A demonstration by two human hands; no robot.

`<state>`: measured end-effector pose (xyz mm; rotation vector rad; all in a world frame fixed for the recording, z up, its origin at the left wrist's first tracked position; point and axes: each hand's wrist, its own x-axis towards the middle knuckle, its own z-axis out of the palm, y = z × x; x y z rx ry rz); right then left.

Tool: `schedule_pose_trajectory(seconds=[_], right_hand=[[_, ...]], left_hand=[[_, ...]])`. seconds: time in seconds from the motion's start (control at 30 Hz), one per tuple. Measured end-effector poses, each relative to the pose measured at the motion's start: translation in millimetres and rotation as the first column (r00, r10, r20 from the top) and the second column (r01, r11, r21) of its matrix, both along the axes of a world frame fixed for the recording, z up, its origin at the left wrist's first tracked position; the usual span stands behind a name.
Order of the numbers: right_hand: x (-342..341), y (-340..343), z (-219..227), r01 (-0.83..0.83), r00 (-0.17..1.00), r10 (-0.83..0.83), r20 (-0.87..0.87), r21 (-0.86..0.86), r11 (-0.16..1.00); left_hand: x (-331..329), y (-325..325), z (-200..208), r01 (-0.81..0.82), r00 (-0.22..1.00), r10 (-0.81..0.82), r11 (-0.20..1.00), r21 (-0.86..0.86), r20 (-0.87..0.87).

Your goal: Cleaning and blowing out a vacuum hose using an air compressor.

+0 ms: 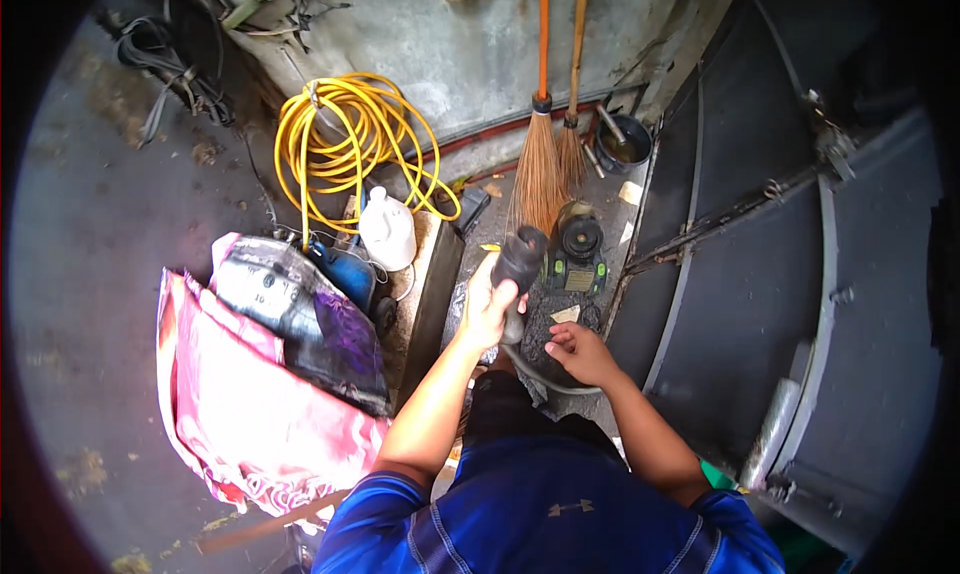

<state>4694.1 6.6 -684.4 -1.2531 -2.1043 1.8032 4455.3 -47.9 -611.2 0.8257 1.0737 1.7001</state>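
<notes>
My left hand [484,306] is closed around a dark, roughly cylindrical object [520,259] with a round top end; its exact kind cannot be made out. A greyish lower end shows below my fingers. To the right, my right hand [582,354] hovers with loosely curled fingers, thumb and index apart, and nothing visible in it. Under both hands lies a wide basin [560,385] of dark grey, lumpy material. A pale, flat scrap [566,315] lies on it near my right fingertips. Just beyond stands a black device with green parts [578,249].
Two brooms [541,164] lean against the concrete wall beside a dark bucket [622,142]. At left are a coiled yellow hose [330,159], a white jug [387,230] on a ledge and a pink-and-white sheet [260,384]. A dark metal gate [740,244] bounds the right.
</notes>
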Motion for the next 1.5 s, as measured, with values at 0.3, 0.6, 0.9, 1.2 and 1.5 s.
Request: schedule_pose_trajectory(seconds=[0.3,0.6,0.9,1.2,1.5], right_hand=[[135,-123,59,-0.026,0.999,0.030,-0.027,0.119,0.993],[253,-189,65,0.070,0.992,-0.081,0.100,0.102,0.992],[300,-239,53,0.233,0.961,-0.242,0.136,0.080,0.969],[379,-330,9,0.200,0.866,-0.206,0.455,0.062,0.978],[385,-375,22,0.371,0.852,-0.378,0.361,0.092,0.924]], left_hand=[[141,-110,61,-0.065,0.995,0.082,0.968,0.242,-0.061],[222,-180,108,0.026,0.982,0.062,0.889,0.458,-0.176],[277,-214,128,0.045,0.996,-0.071,0.910,0.412,0.047],[248,-253,173,-0.309,0.938,0.241,0.907,0.287,0.249],[318,-268,198,-0.004,0.971,-0.045,0.979,0.204,0.235]])
